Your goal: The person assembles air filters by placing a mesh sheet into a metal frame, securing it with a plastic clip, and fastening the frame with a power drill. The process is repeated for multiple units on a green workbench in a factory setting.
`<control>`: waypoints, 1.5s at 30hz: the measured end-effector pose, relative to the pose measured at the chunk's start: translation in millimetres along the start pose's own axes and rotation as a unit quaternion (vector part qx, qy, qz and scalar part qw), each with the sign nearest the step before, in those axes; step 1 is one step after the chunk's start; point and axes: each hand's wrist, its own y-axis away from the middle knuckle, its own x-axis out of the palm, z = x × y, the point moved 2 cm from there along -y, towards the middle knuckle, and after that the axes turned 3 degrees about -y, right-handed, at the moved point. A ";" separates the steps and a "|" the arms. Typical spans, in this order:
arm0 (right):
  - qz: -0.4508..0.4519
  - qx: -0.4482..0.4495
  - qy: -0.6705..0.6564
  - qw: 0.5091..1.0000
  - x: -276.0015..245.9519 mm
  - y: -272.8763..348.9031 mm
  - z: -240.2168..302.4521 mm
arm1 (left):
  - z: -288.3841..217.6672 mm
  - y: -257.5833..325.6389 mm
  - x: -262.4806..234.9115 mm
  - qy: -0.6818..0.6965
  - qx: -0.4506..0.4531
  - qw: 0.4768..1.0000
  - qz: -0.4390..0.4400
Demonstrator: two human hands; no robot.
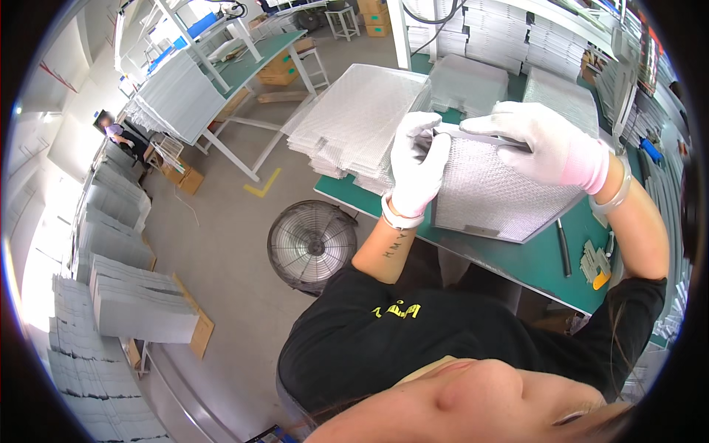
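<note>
A silvery mesh panel (506,193) with a thin grey frame stands tilted over the green worktable, its lower edge near the table's front edge. My left hand (418,164), in a white glove, is closed at the panel's upper left corner, thumb and fingers curled together. Along the upper edge my right hand (550,144), gloved too, grips the frame with fingers on top and the thumb over the mesh side. The fingertips of both hands are partly hidden.
Piled mesh sheets (358,111) overhang the green table (535,266) at left; more mesh stacks (469,83) lie behind. A black-handled tool (564,249), small metal strips (593,260) and an orange piece (601,280) lie at right. A round floor fan (314,247) stands left of the table.
</note>
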 end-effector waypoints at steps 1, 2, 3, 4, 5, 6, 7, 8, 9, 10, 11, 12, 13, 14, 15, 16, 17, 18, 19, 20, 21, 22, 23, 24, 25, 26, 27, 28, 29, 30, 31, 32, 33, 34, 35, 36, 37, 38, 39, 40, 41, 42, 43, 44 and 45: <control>0.006 0.009 0.014 1.000 -0.5 1.7 2.0 | 0.4 0.7 1.2 -0.007 0.002 1.000 0.002; 0.006 0.017 0.015 1.000 0.6 3.7 2.2 | 1.9 1.2 2.6 -0.024 0.022 0.999 0.001; 0.006 0.026 0.016 1.000 3.0 5.9 1.5 | 5.1 2.0 3.7 -0.041 0.042 0.998 -0.001; 0.005 0.033 0.016 0.999 4.7 7.4 0.6 | 7.5 2.4 3.8 -0.061 0.064 0.996 -0.003; -0.001 0.022 0.032 0.999 6.2 9.9 0.8 | 11.1 4.3 3.1 -0.064 0.087 0.994 0.026; -0.008 0.011 0.048 0.999 7.8 13.3 1.4 | 16.2 7.3 0.7 -0.066 0.110 0.990 0.055; -0.014 0.002 0.064 0.998 8.5 17.3 2.5 | 19.9 8.9 -0.4 -0.066 0.134 0.985 0.084; -0.016 -0.007 0.096 0.995 8.0 21.6 4.9 | 22.9 11.3 -2.4 -0.073 0.130 0.983 0.109; -0.018 -0.015 0.128 0.991 6.8 26.6 8.1 | 23.8 15.1 -5.1 -0.079 0.127 0.980 0.134; -0.023 -0.026 0.159 0.987 4.8 31.8 12.1 | 25.2 19.1 -7.4 -0.089 0.126 0.975 0.160; -0.067 -0.039 0.190 0.979 0.4 36.9 17.1 | 33.7 26.7 -14.0 -0.116 0.071 0.981 0.141; -0.111 -0.051 0.219 0.968 -7.5 44.1 23.2 | 40.1 31.9 -20.2 -0.126 0.061 0.981 0.134; -0.155 -0.059 0.247 0.955 -13.5 55.3 27.7 | 34.9 30.7 -21.7 -0.136 0.050 0.981 0.129; -0.211 -0.045 0.227 0.950 -19.5 80.2 28.1 | 30.3 27.6 -21.9 -0.141 0.044 0.981 0.123; -0.308 -0.003 0.200 0.930 -15.0 111.9 24.9 | 30.4 23.2 -18.0 -0.162 0.064 0.978 0.114; -0.426 0.073 0.128 0.893 4.2 147.5 11.8 | 29.1 19.6 -17.0 -0.192 0.083 0.972 0.104; -0.514 0.142 0.018 0.846 27.6 184.4 -7.7 | 31.7 11.7 -10.5 -0.195 0.091 0.972 0.097; -0.508 0.268 0.035 0.818 57.5 220.3 -35.1 | 31.1 2.1 -5.4 -0.193 0.103 0.971 0.097; -0.420 0.361 0.100 0.827 81.4 235.9 -49.5 | 28.3 -7.3 -3.0 -0.198 0.115 0.969 0.097; -0.329 0.397 0.161 0.842 118.3 277.9 -73.7 | 20.0 -24.8 10.1 -0.180 0.089 0.970 0.138; -0.165 0.557 0.221 0.783 158.2 313.4 -79.3 | 5.0 -41.6 21.8 -0.171 0.060 0.967 0.178; -0.059 0.664 0.174 0.725 189.1 345.4 -87.4 | -9.6 -53.7 44.3 -0.136 0.034 0.960 0.242; -0.071 0.664 0.166 0.725 203.2 343.6 -80.1 | -25.8 -64.9 61.7 -0.116 0.002 0.947 0.300; -0.087 0.645 0.182 0.737 211.9 344.4 -81.8 | -28.5 -72.1 80.3 -0.056 0.033 0.925 0.374; -0.075 0.640 0.185 0.742 215.8 344.2 -82.9 | -29.2 -78.4 99.6 0.010 0.053 0.891 0.451; -0.063 0.633 0.186 0.749 217.0 337.4 -83.3 | -24.5 -69.0 118.1 -0.009 0.135 0.851 0.508; -0.078 0.625 0.169 0.758 217.1 333.7 -83.6 | -19.2 -60.2 136.7 -0.015 0.215 0.802 0.557; -0.129 0.616 0.113 0.769 218.8 344.8 -81.8 | -9.7 -44.1 155.2 -0.102 0.302 0.746 0.585; -0.183 0.597 0.058 0.779 220.0 354.7 -83.6 | -4.0 -30.1 170.2 -0.194 0.386 0.675 0.599; -0.238 0.573 0.004 0.784 221.2 364.7 -83.6 | 6.8 -10.8 174.8 -0.233 0.382 0.652 0.612; -0.288 0.532 -0.027 0.796 223.4 375.5 -80.6 | 16.7 -1.1 175.0 -0.251 0.386 0.640 0.615; -0.293 0.540 -0.103 0.782 213.9 371.6 -69.0 | 25.1 7.5 174.1 -0.273 0.385 0.629 0.618; -0.295 0.548 -0.179 0.762 186.2 353.0 -41.7 | 25.6 11.9 174.6 -0.304 0.368 0.620 0.623; -0.301 0.558 -0.247 0.733 162.1 342.8 -16.6 | 20.9 13.0 177.6 -0.326 0.356 0.611 0.627; -0.326 0.549 -0.238 0.732 147.9 342.6 -0.6 | 17.7 14.8 180.5 -0.347 0.344 0.603 0.630; -0.317 0.555 -0.250 0.727 129.2 340.4 12.9 | 18.1 17.3 181.3 -0.334 0.309 0.664 0.593; -0.324 0.548 -0.236 0.734 107.8 333.9 27.3 | 19.2 19.4 182.1 -0.321 0.271 0.720 0.552; -0.332 0.542 -0.219 0.741 85.1 327.8 41.5 | 20.9 20.0 183.3 -0.306 0.233 0.771 0.507; -0.336 0.516 -0.195 0.763 63.7 323.2 52.4 | 38.4 29.9 179.7 -0.291 0.259 0.824 0.412; -0.342 0.488 -0.179 0.783 46.1 323.1 60.1 | 43.6 36.0 182.1 -0.307 0.258 0.834 0.378; -0.346 0.466 -0.156 0.799 25.6 321.3 71.3 | 47.8 39.9 185.7 -0.315 0.255 0.848 0.341; -0.351 0.439 -0.143 0.815 9.8 320.6 78.7 | 50.3 43.8 188.9 -0.327 0.251 0.858 0.305; -0.358 0.432 -0.075 0.824 -5.6 318.5 85.2 | 52.4 46.1 193.0 -0.339 0.253 0.862 0.278; -0.363 0.423 -0.006 0.830 -15.2 315.5 88.4 | 54.1 46.4 194.4 -0.344 0.246 0.864 0.272; -0.375 0.394 0.022 0.839 -13.8 312.1 87.7 | 55.7 46.7 195.3 -0.350 0.238 0.866 0.266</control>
